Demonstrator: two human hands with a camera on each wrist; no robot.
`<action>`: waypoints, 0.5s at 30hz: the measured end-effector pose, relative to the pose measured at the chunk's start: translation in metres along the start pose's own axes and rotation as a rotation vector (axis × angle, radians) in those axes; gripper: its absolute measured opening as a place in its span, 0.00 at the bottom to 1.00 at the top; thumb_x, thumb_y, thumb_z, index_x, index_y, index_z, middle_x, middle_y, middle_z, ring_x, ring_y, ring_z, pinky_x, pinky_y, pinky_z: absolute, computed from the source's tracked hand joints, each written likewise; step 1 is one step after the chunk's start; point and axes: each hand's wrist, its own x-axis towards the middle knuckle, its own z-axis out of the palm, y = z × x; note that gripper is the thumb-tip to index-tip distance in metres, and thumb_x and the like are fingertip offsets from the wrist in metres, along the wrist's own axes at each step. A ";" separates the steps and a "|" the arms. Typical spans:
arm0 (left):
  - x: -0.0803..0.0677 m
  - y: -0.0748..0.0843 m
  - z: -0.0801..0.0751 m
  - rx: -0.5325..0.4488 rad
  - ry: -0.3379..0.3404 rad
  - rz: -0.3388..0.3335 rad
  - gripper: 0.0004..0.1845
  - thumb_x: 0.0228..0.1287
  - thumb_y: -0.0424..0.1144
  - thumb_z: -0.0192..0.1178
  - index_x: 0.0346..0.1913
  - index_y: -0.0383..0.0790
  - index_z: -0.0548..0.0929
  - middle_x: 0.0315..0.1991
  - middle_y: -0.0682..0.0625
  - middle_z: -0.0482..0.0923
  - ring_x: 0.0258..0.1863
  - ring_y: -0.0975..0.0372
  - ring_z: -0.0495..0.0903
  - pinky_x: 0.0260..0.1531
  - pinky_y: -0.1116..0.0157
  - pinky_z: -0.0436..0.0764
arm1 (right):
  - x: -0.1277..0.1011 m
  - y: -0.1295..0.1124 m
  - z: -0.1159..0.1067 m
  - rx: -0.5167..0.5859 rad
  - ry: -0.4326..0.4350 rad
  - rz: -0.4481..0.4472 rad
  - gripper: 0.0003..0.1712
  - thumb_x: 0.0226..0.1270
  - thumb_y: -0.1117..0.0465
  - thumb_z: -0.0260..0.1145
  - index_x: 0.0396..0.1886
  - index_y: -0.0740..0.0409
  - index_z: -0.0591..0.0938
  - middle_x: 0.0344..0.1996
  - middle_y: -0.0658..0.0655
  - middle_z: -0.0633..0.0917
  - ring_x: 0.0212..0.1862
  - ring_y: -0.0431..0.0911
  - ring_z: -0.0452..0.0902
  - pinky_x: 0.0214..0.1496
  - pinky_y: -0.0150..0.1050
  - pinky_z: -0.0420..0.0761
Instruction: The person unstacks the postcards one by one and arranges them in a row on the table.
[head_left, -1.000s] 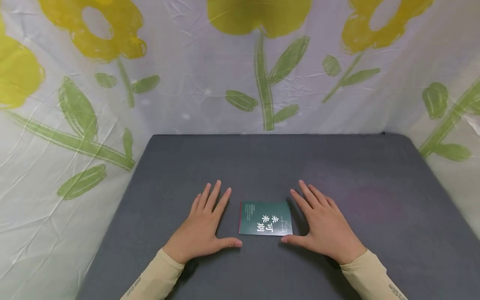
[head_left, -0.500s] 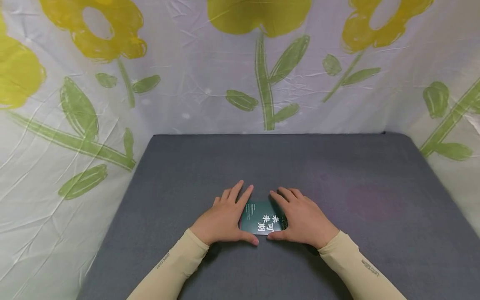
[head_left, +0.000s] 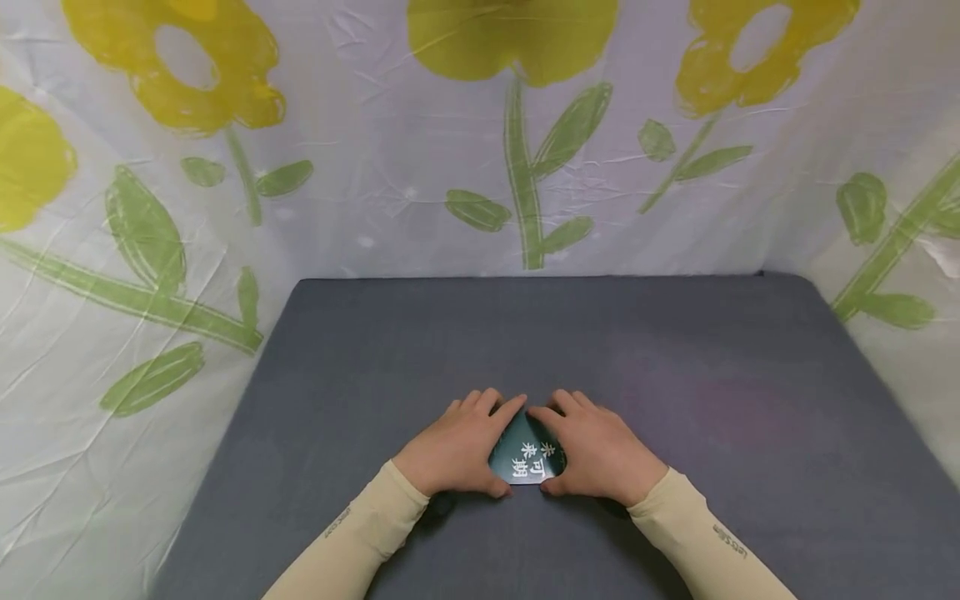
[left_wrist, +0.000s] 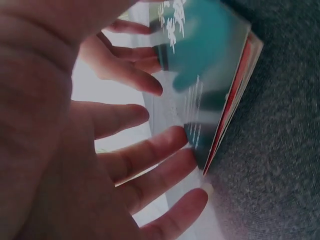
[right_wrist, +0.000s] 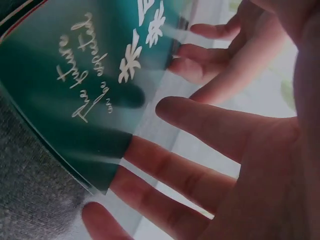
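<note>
A small dark green booklet (head_left: 528, 446) with white lettering lies on the grey table, between my two hands. My left hand (head_left: 459, 450) holds its left side, thumb at the near edge and fingers at the far edge. From the other side my right hand (head_left: 602, 454) holds it the same way. In the left wrist view the booklet (left_wrist: 215, 45) shows a red layer and pale layers along its side, with fingertips right at the far edge. White handwriting-style script runs across the booklet (right_wrist: 65, 95) in the right wrist view. The hands cover both of its ends.
The grey table (head_left: 420, 333) extends around the hands to a straight back edge. White cloth (head_left: 360, 200) printed with yellow flowers and green leaves hangs behind it and along both sides.
Both hands have moved inward from either side of the booklet, and their fingers have curled in over its ends. The booklet appears in nearly the same place.
</note>
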 end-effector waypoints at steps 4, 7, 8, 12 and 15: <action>-0.001 -0.002 0.002 0.010 -0.002 0.025 0.59 0.52 0.58 0.83 0.85 0.46 0.64 0.60 0.50 0.73 0.54 0.60 0.70 0.58 0.58 0.78 | -0.002 -0.003 -0.002 0.012 -0.024 -0.005 0.53 0.45 0.45 0.89 0.74 0.52 0.80 0.54 0.51 0.79 0.53 0.46 0.74 0.42 0.45 0.84; -0.001 -0.003 0.002 0.005 -0.010 0.028 0.59 0.52 0.58 0.83 0.85 0.46 0.65 0.57 0.51 0.73 0.51 0.62 0.69 0.54 0.62 0.77 | -0.002 -0.005 -0.002 0.015 -0.040 -0.005 0.53 0.45 0.46 0.89 0.74 0.53 0.80 0.53 0.51 0.78 0.52 0.45 0.72 0.40 0.43 0.82; -0.001 -0.003 0.002 0.003 -0.012 0.028 0.58 0.52 0.58 0.83 0.84 0.46 0.66 0.57 0.51 0.72 0.50 0.62 0.68 0.54 0.62 0.77 | -0.002 -0.005 -0.002 0.018 -0.045 -0.006 0.53 0.45 0.46 0.89 0.74 0.53 0.80 0.53 0.51 0.78 0.52 0.45 0.71 0.40 0.42 0.82; -0.002 -0.003 0.001 0.005 -0.024 0.024 0.58 0.51 0.58 0.84 0.84 0.46 0.67 0.55 0.51 0.72 0.48 0.63 0.67 0.52 0.64 0.76 | 0.000 -0.007 -0.002 0.028 -0.063 -0.008 0.53 0.45 0.47 0.89 0.73 0.53 0.81 0.50 0.50 0.76 0.49 0.43 0.69 0.40 0.40 0.79; -0.003 -0.003 0.000 0.013 -0.028 0.022 0.58 0.50 0.58 0.84 0.83 0.45 0.68 0.55 0.51 0.72 0.48 0.63 0.67 0.52 0.64 0.76 | 0.001 -0.008 -0.001 0.034 -0.066 -0.010 0.52 0.44 0.47 0.89 0.73 0.53 0.81 0.50 0.50 0.76 0.49 0.43 0.69 0.43 0.41 0.80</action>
